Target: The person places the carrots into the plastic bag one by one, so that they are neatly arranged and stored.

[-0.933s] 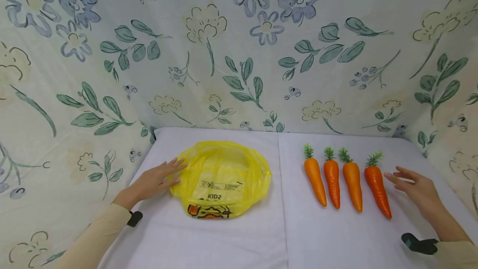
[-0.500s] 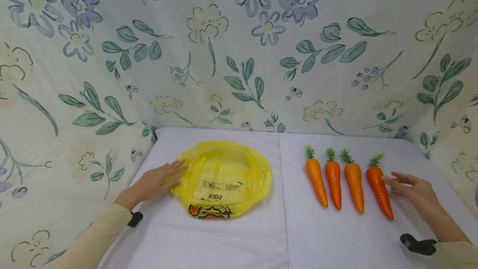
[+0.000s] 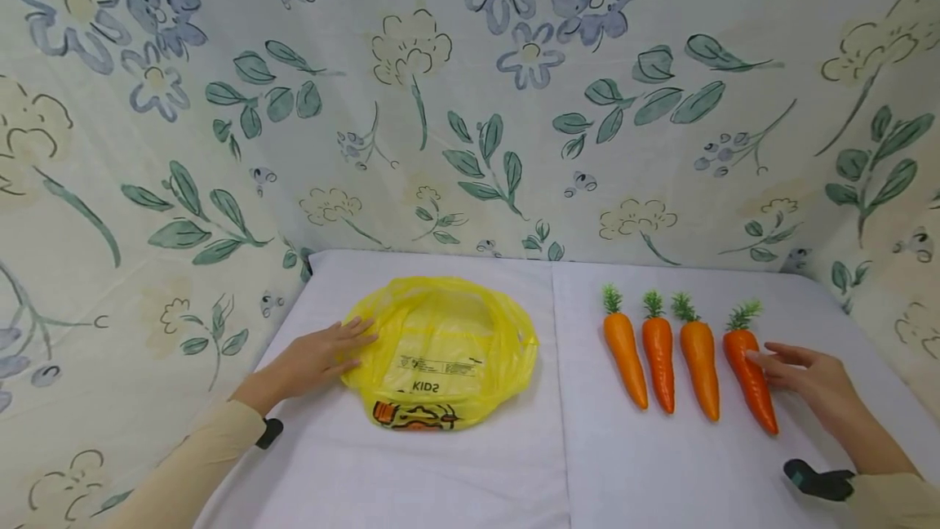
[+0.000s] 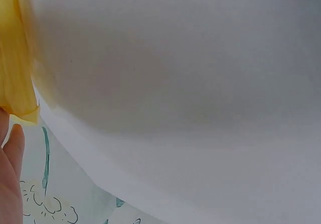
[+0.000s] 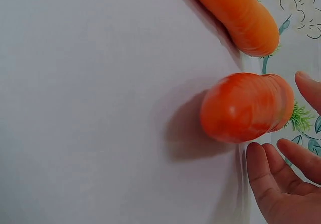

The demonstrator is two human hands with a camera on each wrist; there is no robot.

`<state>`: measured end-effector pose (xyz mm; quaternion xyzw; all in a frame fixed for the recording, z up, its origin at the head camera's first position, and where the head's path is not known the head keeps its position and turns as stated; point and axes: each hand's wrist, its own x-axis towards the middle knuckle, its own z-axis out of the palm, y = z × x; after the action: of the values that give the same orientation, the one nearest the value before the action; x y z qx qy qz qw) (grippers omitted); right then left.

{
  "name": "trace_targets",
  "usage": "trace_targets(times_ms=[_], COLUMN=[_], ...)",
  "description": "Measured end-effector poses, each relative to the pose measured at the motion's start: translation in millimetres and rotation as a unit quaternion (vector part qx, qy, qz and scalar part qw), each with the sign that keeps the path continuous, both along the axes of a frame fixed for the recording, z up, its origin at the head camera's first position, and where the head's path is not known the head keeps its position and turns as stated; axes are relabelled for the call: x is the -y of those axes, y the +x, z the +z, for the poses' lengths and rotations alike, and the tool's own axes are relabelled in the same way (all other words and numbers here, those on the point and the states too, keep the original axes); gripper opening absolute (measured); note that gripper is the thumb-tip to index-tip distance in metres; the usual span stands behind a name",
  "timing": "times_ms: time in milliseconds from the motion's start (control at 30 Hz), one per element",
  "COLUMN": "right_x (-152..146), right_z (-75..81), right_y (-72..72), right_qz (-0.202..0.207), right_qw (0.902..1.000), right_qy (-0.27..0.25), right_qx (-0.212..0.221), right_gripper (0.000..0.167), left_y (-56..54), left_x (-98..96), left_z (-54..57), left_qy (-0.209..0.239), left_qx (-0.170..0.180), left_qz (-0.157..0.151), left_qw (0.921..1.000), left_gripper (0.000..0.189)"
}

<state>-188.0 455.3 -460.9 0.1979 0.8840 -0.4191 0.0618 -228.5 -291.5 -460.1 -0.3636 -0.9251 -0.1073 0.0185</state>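
We see the red-orange carrot (image 3: 752, 390) lying to the right of the yellow plastic bag (image 3: 436, 349), the farthest from it in a row of four. Our right hand (image 3: 813, 386) is on the side of this carrot away from the bag, the fingers parted and the thumb reaching over it. From the right wrist we see gaps around the carrot's thick end, so it is not grasped; we cannot tell whether a fingertip brushes it.

Counting rightward from the bag, we find the first carrot (image 3: 626, 362), the second carrot (image 3: 658, 366) and the third carrot (image 3: 700, 370), all slightly apart. Their green tufts lie about level with the bag's far rim, and their tips about level with its near side.

At the bag's left edge our left hand (image 3: 319, 357) rests with straight fingers on the plastic, clenching nothing. The word KIDS on the bag reads upside down to us.

Under the bag we have a white cloth (image 3: 441, 480); beyond it and to both its sides, flowered fabric (image 3: 441, 96).
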Motion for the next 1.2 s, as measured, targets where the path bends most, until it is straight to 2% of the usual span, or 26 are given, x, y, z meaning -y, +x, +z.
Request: trace_targets(times_ms=[167, 333, 567, 800, 967, 1200], right_x=[2.5, 5.2, 6.8, 7.6, 6.7, 5.2], right_z=[-1.8, -1.6, -1.5, -1.8, -0.7, 1.0], right_y=[-0.8, -1.1, -2.3, -2.4, -2.7, -5.1], right_qz=[-0.007, -0.004, -0.011, -0.005, 0.024, 0.063], right_qw=[0.9999, 1.0000, 0.9999, 0.9998, 0.9990, 0.9961], right_qy=[-0.007, 0.000, -0.001, -0.009, -0.008, 0.018], right_qx=[0.008, 0.008, 0.013, 0.020, 0.037, 0.059], right_gripper=[0.096, 0.096, 0.098, 0.100, 0.102, 0.108], left_y=[-0.6, -2.3, -3.6, -4.7, -5.6, -10.0], left_x=[-4.1, -6.4, -7.4, -7.6, -8.1, -7.0], left_z=[-0.8, -2.9, -6.0, -7.3, -7.3, -7.8], left_qy=[-0.001, -0.012, -0.026, -0.037, -0.037, -0.030], left_qx=[-0.004, -0.001, 0.027, 0.067, 0.093, 0.100], left_qz=[-0.031, -0.040, -0.028, 0.002, 0.014, 0.013], left_qw=[0.9995, 0.9991, 0.9989, 0.9971, 0.9949, 0.9944], left_gripper=[0.046, 0.045, 0.046, 0.047, 0.048, 0.047])
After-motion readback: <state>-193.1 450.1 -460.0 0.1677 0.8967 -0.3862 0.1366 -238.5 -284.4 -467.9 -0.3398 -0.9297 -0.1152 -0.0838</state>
